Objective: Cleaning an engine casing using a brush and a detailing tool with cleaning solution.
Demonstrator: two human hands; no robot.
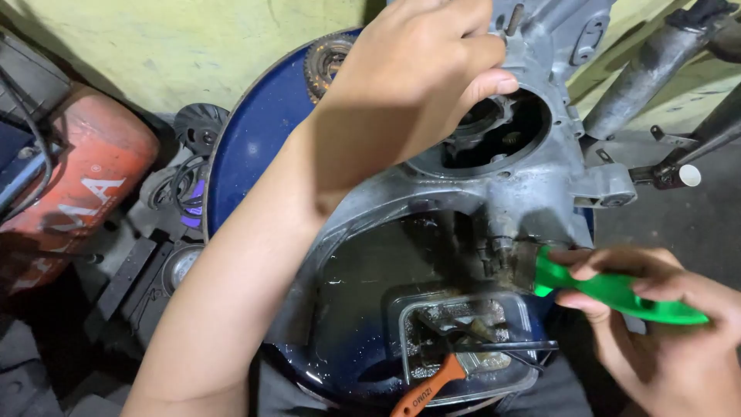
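Left hand (pixel 417 73) gripping the grey engine casing (pixel 525 154) over a blue drum (pixel 247 147), right hand (pixel 664 324) closing around a green-handled brush (pixel 610 289), bristles touching the casing, orange-handled brush (pixel 432 386) lying in a clear tray (pixel 525 371) at the drum's near edge

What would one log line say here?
left hand steadies metal engine casing | right hand holds green-handled brush, bristles on casing | blue drum beneath

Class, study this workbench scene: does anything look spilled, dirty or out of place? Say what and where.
Yes. Dark liquid is pooled on the blue drum top beneath the metal engine casing, glossy and wet. An orange-handled brush pokes out over the rim of the clear tray. The right hand holds a green-handled brush against the grimy casing; the left hand steadies it.
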